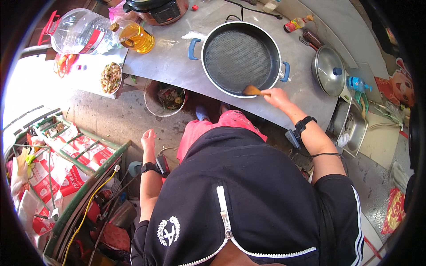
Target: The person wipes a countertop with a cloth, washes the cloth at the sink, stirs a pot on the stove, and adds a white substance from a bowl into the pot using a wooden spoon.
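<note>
A wide dark pan with blue side handles stands on the metal counter in front of me. My right hand grips a wooden spatula, its blade over the pan's near rim. The pan's textured floor holds no pieces of food that I can see. Down at my side, my left hand hangs in the air with its fingers curled, and nothing shows in it. To the pan's left stands a bottle of yellow cooking oil. A bowl of cut food pieces rests on the white surface further left.
Below the counter edge stands a waste bucket. An electric cooker and a large clear plastic jug are at the back left. A domed lid, a sauce bottle and a sink lie rightward. A green metal frame is at my left.
</note>
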Demonstrator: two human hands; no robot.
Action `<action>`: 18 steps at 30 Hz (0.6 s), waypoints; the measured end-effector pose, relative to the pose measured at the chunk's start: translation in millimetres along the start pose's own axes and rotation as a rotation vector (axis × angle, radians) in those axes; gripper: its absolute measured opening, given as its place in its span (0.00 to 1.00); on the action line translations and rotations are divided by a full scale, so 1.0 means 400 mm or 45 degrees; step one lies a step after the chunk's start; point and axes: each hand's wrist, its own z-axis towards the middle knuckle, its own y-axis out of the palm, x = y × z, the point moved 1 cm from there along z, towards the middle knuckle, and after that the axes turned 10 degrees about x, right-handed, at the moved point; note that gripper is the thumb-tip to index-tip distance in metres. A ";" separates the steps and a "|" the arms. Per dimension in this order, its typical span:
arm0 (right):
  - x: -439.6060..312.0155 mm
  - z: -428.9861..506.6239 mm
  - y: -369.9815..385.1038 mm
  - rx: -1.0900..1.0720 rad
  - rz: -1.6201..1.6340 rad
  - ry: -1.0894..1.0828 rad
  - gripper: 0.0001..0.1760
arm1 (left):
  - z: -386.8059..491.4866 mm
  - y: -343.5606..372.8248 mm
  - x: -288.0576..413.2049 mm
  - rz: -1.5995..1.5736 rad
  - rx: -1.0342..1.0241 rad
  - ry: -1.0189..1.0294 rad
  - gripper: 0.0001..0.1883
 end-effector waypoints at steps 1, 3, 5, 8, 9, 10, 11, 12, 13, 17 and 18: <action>0.002 -0.001 0.013 -0.113 0.078 0.071 0.19 | -0.009 0.002 0.007 -0.019 -0.012 0.006 0.12; -0.028 0.015 0.046 0.056 0.084 -0.163 0.18 | -0.025 0.008 0.015 -0.040 -0.021 -0.007 0.12; -0.088 0.059 0.084 0.128 0.122 -0.234 0.17 | -0.040 0.017 0.019 -0.054 -0.020 -0.055 0.12; -0.190 0.157 0.112 0.246 0.162 -0.254 0.16 | -0.063 0.028 0.027 -0.024 -0.041 -0.063 0.12; -0.220 0.194 0.112 0.272 0.153 -0.238 0.16 | -0.070 0.031 0.032 -0.022 -0.039 -0.052 0.12; -0.240 0.230 0.104 0.297 0.128 -0.208 0.16 | -0.080 0.034 0.035 -0.016 -0.041 -0.053 0.12; -0.253 0.266 0.091 0.334 0.110 -0.202 0.16 | -0.090 0.036 0.038 -0.014 -0.050 -0.058 0.12; -0.261 0.302 0.077 0.392 0.110 -0.201 0.16 | -0.098 0.039 0.042 -0.038 -0.088 -0.038 0.12; -0.267 0.341 0.063 0.445 0.109 -0.135 0.16 | -0.106 0.041 0.044 -0.016 -0.082 -0.049 0.12; -0.234 0.452 0.014 0.665 0.266 0.260 0.15 | -0.129 0.044 0.039 0.066 -0.097 -0.074 0.12; -0.226 0.458 0.013 0.651 0.261 0.204 0.15 | -0.131 0.043 0.035 0.071 -0.115 -0.077 0.12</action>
